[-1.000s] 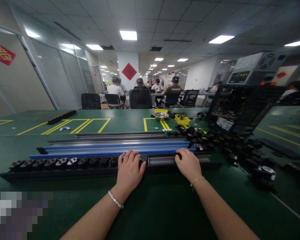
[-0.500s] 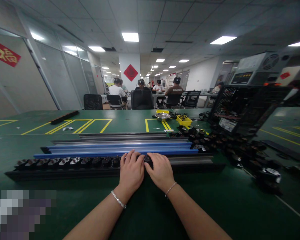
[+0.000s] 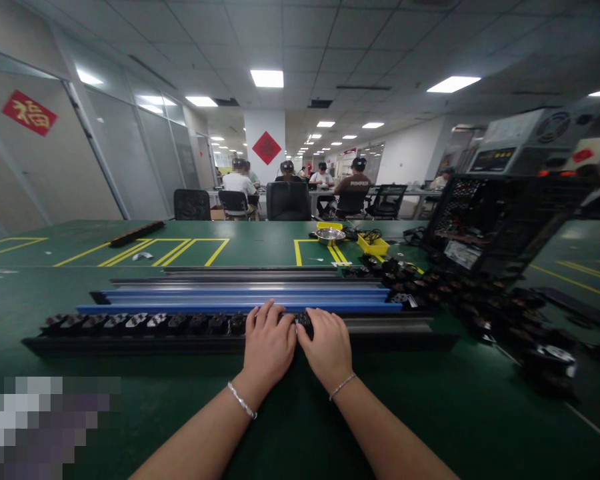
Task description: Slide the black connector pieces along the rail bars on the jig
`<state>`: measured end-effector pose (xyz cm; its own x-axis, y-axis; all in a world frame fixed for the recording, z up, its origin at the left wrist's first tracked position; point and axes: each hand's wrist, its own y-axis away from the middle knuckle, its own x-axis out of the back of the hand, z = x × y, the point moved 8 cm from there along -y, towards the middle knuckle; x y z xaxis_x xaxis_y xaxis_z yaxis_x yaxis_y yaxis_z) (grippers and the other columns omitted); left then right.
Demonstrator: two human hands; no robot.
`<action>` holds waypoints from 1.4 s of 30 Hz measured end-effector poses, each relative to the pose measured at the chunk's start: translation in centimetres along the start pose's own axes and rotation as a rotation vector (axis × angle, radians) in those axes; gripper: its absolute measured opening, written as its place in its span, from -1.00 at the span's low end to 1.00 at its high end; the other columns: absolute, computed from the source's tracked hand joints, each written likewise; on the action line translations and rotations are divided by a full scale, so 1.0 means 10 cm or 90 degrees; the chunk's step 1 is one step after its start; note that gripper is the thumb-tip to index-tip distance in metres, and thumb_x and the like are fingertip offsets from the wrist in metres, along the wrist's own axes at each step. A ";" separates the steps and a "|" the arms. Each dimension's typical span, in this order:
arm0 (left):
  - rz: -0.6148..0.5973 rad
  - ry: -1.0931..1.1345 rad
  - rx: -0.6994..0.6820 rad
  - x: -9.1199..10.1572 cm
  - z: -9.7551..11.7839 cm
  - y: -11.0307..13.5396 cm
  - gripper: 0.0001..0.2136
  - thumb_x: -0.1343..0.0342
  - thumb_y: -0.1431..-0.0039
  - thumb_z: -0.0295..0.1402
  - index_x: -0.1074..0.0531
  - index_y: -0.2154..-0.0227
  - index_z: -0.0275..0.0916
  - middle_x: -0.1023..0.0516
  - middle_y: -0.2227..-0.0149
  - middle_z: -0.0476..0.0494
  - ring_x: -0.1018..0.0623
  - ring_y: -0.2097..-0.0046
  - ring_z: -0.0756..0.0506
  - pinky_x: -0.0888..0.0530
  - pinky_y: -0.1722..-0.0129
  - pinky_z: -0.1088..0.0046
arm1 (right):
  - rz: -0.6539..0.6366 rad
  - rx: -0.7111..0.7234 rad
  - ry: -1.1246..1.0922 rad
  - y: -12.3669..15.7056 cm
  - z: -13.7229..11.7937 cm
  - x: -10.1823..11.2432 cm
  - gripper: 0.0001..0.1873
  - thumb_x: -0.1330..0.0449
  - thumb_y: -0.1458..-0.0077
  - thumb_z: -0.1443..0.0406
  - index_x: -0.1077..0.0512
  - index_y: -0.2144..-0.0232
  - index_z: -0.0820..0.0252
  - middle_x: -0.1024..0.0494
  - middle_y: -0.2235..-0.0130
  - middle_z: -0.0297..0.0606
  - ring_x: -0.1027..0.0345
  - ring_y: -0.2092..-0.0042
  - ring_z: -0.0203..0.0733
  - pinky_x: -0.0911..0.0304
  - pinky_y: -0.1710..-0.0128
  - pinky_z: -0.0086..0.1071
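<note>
A long black rail (image 3: 390, 339) lies across the green table (image 3: 280, 427) in front of me, its left part filled with a row of small black parts (image 3: 145, 323). My left hand (image 3: 269, 345) rests on the rail with its fingers curled over the row's right end. My right hand (image 3: 327, 348) lies right beside it, touching it, fingers bent over a small black part (image 3: 303, 322) between the two hands. Whether either hand grips that part is hidden. Behind the rail lie blue rails (image 3: 240, 300) and grey rails (image 3: 240, 275).
A heap of loose black parts (image 3: 460, 300) spreads at the right, beside a black mesh crate (image 3: 500, 220). A metal bowl (image 3: 329, 234) and a yellow bin (image 3: 373, 244) stand further back. Several people sit at a far table (image 3: 300, 180). A black bar (image 3: 137, 234) lies at the back left.
My right hand slid left along the rail from its right part until it met my left hand. The left hand stayed in place. The view shifted slightly.
</note>
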<state>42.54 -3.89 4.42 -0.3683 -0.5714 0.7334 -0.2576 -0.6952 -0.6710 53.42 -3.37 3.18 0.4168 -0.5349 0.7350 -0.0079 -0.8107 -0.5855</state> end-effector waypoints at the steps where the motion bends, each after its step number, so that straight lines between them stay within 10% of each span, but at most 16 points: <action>1: 0.002 0.001 0.000 0.00 0.00 0.00 -0.79 0.07 -0.17 -0.36 -0.47 0.25 -0.12 -0.46 0.11 -0.16 -0.28 -0.10 -0.24 -0.13 -0.09 0.05 | -0.001 -0.003 -0.002 0.00 0.01 -0.01 -0.63 -0.02 -0.09 0.20 -0.39 0.10 0.25 -0.49 0.08 -0.13 -0.28 0.01 -0.10 0.01 -0.07 -0.17; 42: 0.005 -0.006 -0.011 -0.02 0.02 0.01 -0.83 0.06 -0.16 -0.39 -0.45 0.31 -0.14 -0.47 0.08 -0.09 -0.23 -0.17 -0.21 0.01 -0.19 0.05 | 0.083 -0.059 0.046 0.02 0.29 0.15 -0.75 -0.07 0.02 0.23 -0.40 0.30 0.25 -0.51 0.24 -0.15 -0.30 0.14 -0.12 -0.01 0.01 -0.23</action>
<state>42.75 -3.96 4.19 -0.3616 -0.5812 0.7290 -0.2701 -0.6831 -0.6786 56.68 -3.63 3.22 0.3405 -0.6499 0.6795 -0.1429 -0.7501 -0.6457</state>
